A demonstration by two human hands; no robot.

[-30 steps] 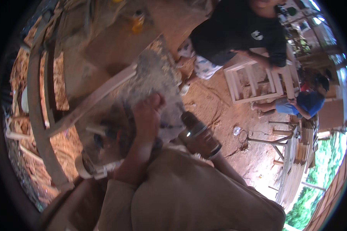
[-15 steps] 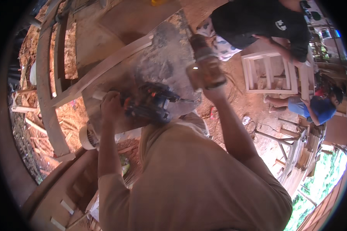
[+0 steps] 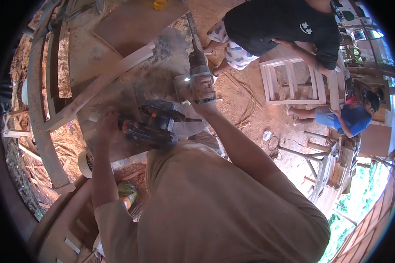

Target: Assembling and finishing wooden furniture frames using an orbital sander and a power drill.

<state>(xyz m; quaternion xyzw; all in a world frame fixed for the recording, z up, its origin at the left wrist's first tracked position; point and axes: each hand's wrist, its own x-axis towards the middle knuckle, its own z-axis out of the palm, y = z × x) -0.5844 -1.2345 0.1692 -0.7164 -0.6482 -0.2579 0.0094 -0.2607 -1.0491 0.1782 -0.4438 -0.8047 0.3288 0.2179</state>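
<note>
The worktop (image 3: 85, 59) is a brown, dusty surface, stained dark grey toward its right edge. A brown panel (image 3: 138, 24) lies across its far part with a yellow object (image 3: 160, 5) on it, and a pale timber strip (image 3: 103, 84) runs diagonally in front of the panel, over to the long timbers (image 3: 38, 109) at the left. Wood scraps and shavings fill the ground beyond those timbers. To the right is a reddish earth floor (image 3: 243, 118), with a thin cable (image 3: 274, 148) and a small white item (image 3: 267, 135) on it.

The right grip (image 3: 191, 94) is clamped on a drill (image 3: 202, 83) above the worktop's right edge, its long bit pointing away from the body. The left grip (image 3: 107, 126) is at the near left of the worktop, against the end of a dark power tool (image 3: 156, 127) with orange parts; whether the fingers are closed on it I cannot tell. That tool lies between the two arms, blocking the surface behind it.

Past the floor, a person in a black shirt (image 3: 285, 35) stands by a wooden frame (image 3: 294, 83); another in blue (image 3: 357, 121) is beyond it, near stacked boards (image 3: 342, 171). Bright greenery shows at lower right.
</note>
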